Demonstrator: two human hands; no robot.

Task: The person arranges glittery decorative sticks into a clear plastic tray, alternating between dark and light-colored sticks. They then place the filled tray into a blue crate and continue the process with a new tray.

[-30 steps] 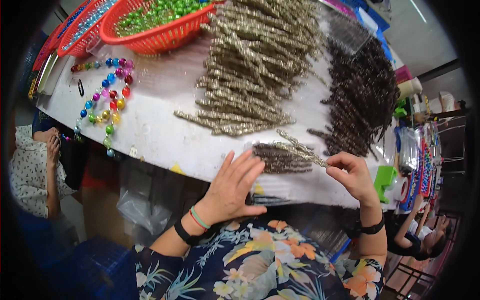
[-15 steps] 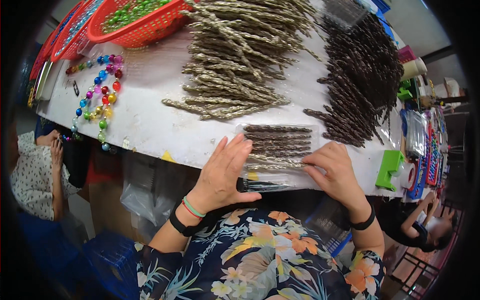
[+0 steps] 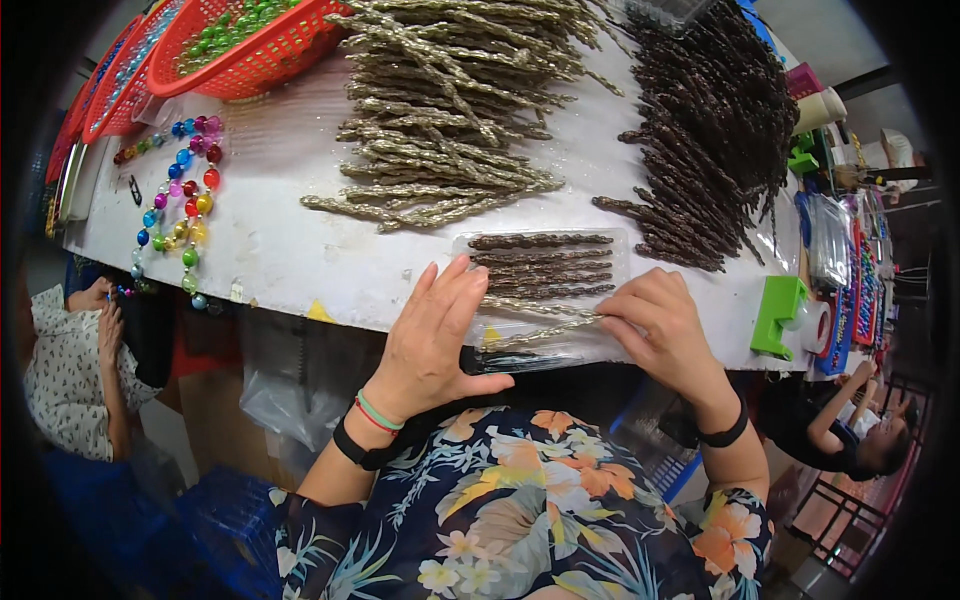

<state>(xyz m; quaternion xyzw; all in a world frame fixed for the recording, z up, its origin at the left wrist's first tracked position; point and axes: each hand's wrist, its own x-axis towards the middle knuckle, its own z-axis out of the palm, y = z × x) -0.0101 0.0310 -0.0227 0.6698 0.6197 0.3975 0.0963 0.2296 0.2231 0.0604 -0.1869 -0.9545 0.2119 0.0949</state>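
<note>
A clear plastic tray [image 3: 560,345] lies at the near edge of the white table [image 3: 290,250], with several dark brown glitter sticks [image 3: 540,265] in its far half. My left hand [image 3: 435,335] rests flat on the tray's left end, fingers spread. My right hand [image 3: 660,325] pinches the end of a gold glitter stick [image 3: 535,330] that lies across the tray's near half.
A large heap of gold glitter sticks [image 3: 450,110] and a heap of dark brown ones [image 3: 715,130] fill the far table. Red baskets [image 3: 250,45] of beads stand far left beside a colourful bead string [image 3: 180,200]. A green tape dispenser [image 3: 785,315] sits right. Other people sit at left and lower right.
The clear tray with brown sticks has come under my hands at the table edge. My right hand has brought gold sticks down into its near half.
</note>
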